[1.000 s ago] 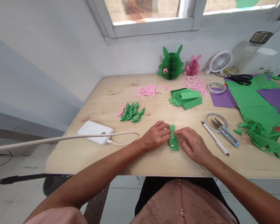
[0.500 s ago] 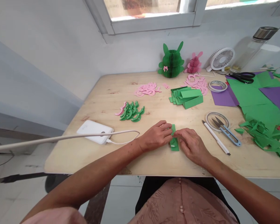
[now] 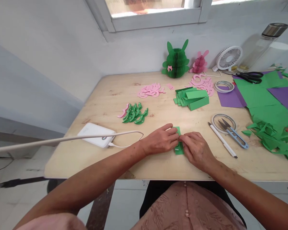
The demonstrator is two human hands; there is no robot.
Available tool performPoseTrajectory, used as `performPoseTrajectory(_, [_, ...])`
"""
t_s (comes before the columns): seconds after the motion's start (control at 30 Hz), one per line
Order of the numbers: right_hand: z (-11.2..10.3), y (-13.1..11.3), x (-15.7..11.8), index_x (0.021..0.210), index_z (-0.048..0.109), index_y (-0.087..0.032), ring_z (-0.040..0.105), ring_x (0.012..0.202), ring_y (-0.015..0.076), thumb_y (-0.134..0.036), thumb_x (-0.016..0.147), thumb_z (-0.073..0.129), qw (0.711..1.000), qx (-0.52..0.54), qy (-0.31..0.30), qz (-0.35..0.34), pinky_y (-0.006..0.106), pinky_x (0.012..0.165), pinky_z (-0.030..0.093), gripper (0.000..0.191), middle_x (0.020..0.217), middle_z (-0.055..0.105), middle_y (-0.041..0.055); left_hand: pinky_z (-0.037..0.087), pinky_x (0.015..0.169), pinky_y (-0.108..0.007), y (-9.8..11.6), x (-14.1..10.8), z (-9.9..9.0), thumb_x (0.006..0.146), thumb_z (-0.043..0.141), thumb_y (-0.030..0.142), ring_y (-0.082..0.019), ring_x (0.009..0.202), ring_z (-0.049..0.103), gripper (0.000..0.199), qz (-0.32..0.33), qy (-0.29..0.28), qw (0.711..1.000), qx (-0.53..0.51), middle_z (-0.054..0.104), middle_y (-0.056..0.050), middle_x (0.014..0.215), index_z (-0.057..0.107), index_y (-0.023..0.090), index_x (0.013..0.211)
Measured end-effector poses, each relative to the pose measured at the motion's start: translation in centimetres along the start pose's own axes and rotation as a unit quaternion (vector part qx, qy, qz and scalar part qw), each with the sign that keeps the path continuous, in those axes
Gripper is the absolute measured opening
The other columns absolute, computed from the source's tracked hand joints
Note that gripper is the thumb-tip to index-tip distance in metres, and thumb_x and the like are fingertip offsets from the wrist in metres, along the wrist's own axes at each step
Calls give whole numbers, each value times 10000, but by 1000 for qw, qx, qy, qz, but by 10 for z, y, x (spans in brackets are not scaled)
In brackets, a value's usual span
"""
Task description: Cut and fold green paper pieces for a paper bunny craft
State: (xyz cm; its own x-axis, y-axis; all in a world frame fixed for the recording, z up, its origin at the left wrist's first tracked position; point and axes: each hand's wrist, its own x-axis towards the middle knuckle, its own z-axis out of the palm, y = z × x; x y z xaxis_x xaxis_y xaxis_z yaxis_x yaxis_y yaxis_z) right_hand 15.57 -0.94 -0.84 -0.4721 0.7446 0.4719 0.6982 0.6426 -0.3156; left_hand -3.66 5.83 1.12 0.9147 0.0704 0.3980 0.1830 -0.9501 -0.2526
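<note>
A green paper strip (image 3: 180, 150) lies upright in my view on the wooden table (image 3: 148, 167), near its front edge. My left hand (image 3: 161, 139) rests on its left side, fingers curled together and holding it down. From the right, my right hand (image 3: 198, 150) has its thumb and fingers pinched at the strip's middle, close against the left fingertips. A small curved green piece with a whitish patch shows on the strip, mostly covered by the fingers. Farther back lie a stack of folded green paper (image 3: 192, 98) and a pile of curved green cutouts (image 3: 134, 113).
Right of my hands are a white pen (image 3: 222, 140), tape roll (image 3: 214, 119), blue-handled snips (image 3: 236, 136) and green scraps (image 3: 273, 140). A white power bank (image 3: 93, 133) with a cable lies left. Pink cutouts (image 3: 150, 90), a green paper figure (image 3: 175, 64) and a fan (image 3: 229, 58) stand behind.
My right fingers have closed in slightly toward the left fingertips, over the middle of the strip. The view has shifted a little; the table items are unmoved.
</note>
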Motion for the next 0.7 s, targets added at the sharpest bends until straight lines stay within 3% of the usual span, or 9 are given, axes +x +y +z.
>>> performPoseTrajectory(0.23, [0, 0, 1, 1042, 571, -155, 604, 872, 211, -53, 845, 437, 1000, -19, 6, -20, 372, 788, 438, 259, 874, 686, 87, 443, 798, -342, 2, -3, -1, 934, 459, 143, -164, 776, 520, 259, -6, -17, 1000, 0, 556, -21, 713, 534, 165, 688])
performPoseTrajectory(0.4, [0, 0, 0, 1040, 581, -133, 612, 861, 207, -40, 832, 454, 1000, -14, 8, -17, 370, 782, 444, 262, 859, 688, 86, 449, 889, -364, 11, -14, -6, 949, 436, 149, -199, 968, 565, 212, -50, -33, 998, 6, 618, -55, 847, 609, 138, 825])
performPoseTrajectory(0.7, [-1, -3, 2, 1031, 601, -136, 621, 847, 199, -31, 837, 473, 1000, -9, 16, -21, 361, 774, 449, 255, 852, 696, 82, 442, 943, -396, 35, -28, 0, 962, 400, 152, -230, 1107, 539, 231, -160, 31, 986, -41, 648, -87, 1110, 609, 105, 1051])
